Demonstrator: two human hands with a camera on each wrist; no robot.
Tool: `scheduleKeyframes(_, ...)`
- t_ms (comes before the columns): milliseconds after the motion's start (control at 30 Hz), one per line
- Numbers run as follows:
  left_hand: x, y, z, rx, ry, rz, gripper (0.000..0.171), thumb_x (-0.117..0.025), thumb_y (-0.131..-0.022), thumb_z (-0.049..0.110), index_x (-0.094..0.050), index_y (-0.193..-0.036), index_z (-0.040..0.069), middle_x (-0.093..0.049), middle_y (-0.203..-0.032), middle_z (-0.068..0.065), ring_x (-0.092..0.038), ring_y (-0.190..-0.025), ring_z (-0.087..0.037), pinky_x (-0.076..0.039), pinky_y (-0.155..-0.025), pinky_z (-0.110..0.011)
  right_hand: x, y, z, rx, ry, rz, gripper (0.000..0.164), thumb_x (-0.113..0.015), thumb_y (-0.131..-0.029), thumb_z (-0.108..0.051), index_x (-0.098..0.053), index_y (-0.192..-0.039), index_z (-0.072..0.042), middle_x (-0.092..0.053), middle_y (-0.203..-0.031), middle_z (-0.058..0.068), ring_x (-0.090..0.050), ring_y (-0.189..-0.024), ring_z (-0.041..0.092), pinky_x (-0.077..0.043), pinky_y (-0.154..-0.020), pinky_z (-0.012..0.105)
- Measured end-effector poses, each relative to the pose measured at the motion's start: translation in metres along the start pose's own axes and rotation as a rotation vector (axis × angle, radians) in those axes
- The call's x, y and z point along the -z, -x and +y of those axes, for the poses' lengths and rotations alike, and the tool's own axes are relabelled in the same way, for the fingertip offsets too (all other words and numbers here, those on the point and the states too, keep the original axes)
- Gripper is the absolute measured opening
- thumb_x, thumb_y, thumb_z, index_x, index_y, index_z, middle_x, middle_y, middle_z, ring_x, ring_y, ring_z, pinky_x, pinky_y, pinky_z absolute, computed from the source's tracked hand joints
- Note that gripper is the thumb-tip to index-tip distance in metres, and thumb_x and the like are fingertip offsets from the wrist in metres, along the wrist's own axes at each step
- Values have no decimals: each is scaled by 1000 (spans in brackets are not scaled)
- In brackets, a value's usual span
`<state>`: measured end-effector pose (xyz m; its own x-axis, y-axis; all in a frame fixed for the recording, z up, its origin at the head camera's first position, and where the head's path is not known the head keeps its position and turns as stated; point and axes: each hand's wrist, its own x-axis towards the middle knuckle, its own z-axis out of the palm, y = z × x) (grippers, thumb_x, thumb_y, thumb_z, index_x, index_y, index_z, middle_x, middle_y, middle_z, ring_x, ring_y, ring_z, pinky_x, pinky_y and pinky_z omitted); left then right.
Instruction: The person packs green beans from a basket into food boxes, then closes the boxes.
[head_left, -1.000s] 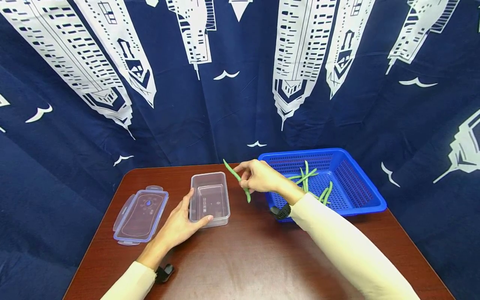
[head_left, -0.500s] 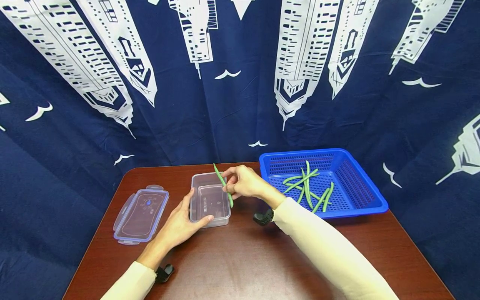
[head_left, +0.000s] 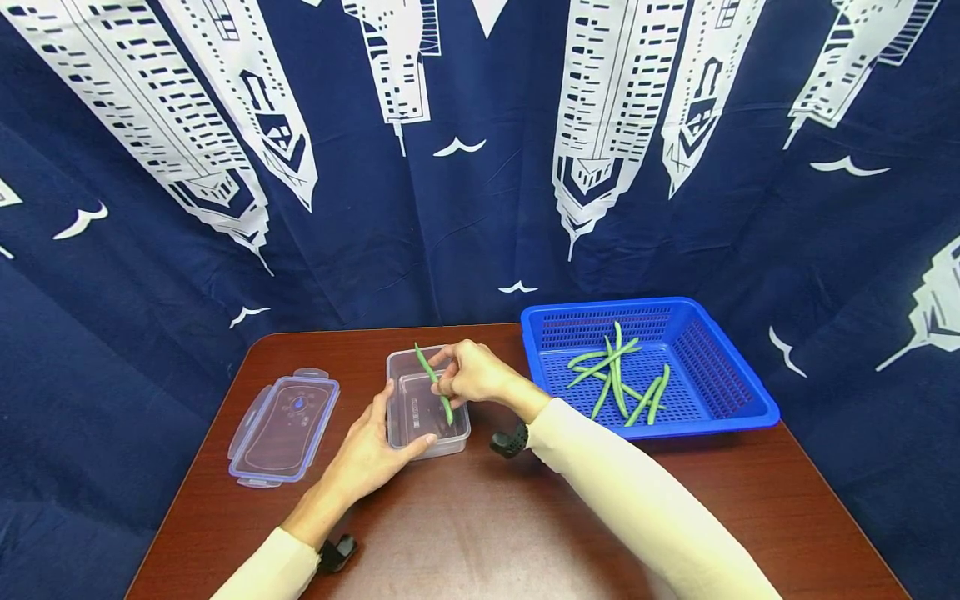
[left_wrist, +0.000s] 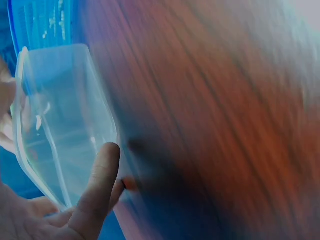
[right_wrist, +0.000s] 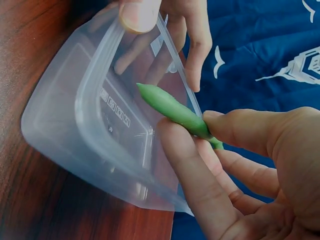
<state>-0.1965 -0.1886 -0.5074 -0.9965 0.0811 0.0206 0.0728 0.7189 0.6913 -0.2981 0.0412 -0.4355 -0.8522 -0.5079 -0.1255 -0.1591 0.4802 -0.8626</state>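
My right hand (head_left: pixel 476 375) pinches a green bean (head_left: pixel 424 361) between thumb and fingers, over the clear plastic food container (head_left: pixel 447 448). The bean slants across the container's opening in the head view. In the right wrist view, the pointed end of the green bean (right_wrist: pixel 167 106) sticks out past the fingertips, close to the rim. My left hand (head_left: pixel 375 454) holds the container from the left, thumb at its near edge and fingers along its side. The left wrist view has the left thumb (left_wrist: pixel 102 175) against the container's wall. No beans show inside it.
A blue plastic basket (head_left: pixel 723 371) with several green beans (head_left: pixel 617 375) stands on the right of the brown table (head_left: pixel 480 525). Left of the container lies its clear lid (head_left: pixel 277 433) with a blue seal. A dark blue printed curtain (head_left: pixel 465 225) hangs behind the table.
My right hand has carried the green bean leftward, from between basket and container to over the container. The beans in the basket now show fully. My left hand keeps its hold.
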Motion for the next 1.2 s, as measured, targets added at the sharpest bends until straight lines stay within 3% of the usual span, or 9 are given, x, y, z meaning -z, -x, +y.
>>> scheduleKeyframes(300, -14, 7, 11, -7, -8, 83, 125, -94, -94, 65, -31, -179, -2, -52, -174, -34, -65, -150, -56, -57, -119, -67, -8, -3, 0, -20, 99, -57, 42, -89, -100, 1, -76, -140, 4, -80, -84, 4, -85, -71, 19, -72, -72, 36)
scheduleKeyframes(567, -16, 8, 12, 1, -22, 85, 127, -93, -93, 67, -31, -179, -3, -53, -173, -35, -66, -147, -57, -58, -118, -67, -15, -2, -2, -47, 122, -67, 43, -88, -100, 3, -76, -141, 3, -75, -79, 2, -82, -70, 16, -73, -74, 37)
scheduleKeyframes(733, -17, 8, 12, -11, -24, 100, 124, -94, -93, 66, -34, -177, -3, -55, -171, -35, -68, -145, -57, -59, -116, -66, -17, -3, -3, -55, 134, -61, 44, -88, -100, 3, -75, -142, 4, -80, -83, 7, -85, -72, 21, -72, -71, 35)
scheduleKeyframes(867, -17, 7, 12, -22, -27, 107, 122, -95, -92, 65, -36, -175, -3, -55, -171, -35, -67, -146, -57, -59, -117, -67, -18, -2, -3, -58, 140, -63, 46, -88, -101, 1, -74, -145, 6, -83, -89, 10, -87, -76, 23, -73, -76, 41)
scheduleKeyframes(1067, -16, 8, 12, 1, -2, 83, 125, -95, -92, 66, -33, -178, -1, -53, -175, -32, -64, -153, -54, -56, -122, -67, -10, 7, -2, 14, 212, -56, 40, -87, -104, -5, -76, -142, 1, -88, -94, 13, -89, -78, 29, -72, -73, 34)
scheduleKeyframes(1200, -14, 9, 10, 8, 38, 68, 125, -97, -93, 62, -30, -179, 0, -54, -173, -31, -71, -147, -49, -59, -119, -64, -1, 13, 0, 94, 271, -46, 36, -88, -104, -9, -80, -138, -3, -88, -90, 8, -86, -73, 17, -68, -77, 27)
